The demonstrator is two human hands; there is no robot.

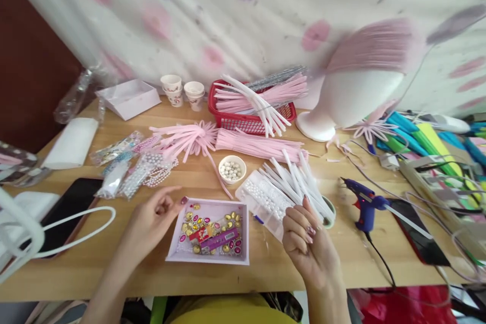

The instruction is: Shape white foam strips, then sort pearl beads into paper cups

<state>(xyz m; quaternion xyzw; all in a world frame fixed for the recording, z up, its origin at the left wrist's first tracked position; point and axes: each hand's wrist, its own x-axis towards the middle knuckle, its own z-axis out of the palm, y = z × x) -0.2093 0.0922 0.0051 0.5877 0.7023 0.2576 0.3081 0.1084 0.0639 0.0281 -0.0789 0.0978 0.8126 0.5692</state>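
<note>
My left hand (158,212) is at the left rim of a white cardboard box lid (209,259), index finger and thumb stretched apart, with nothing visible between them. The thumb tip is at the lid's upper left corner. Inside the lid lie gold and magenta gems, small clear beads and a purple packet (219,241). My right hand (307,235) is raised over the table, palm side up, its fingers curled in; no object shows in it. Beside it are a clear compartment box (261,200) of white pearls and a bundle of white pipe cleaners (304,182).
A cup of pearls (232,180), pink pipe cleaners (260,145) and a red basket (243,124) stand farther back. On the right are a blue glue gun (365,205) with a cord, a phone (419,235) and a white foam head (353,93). Bead bags (138,174) lie left.
</note>
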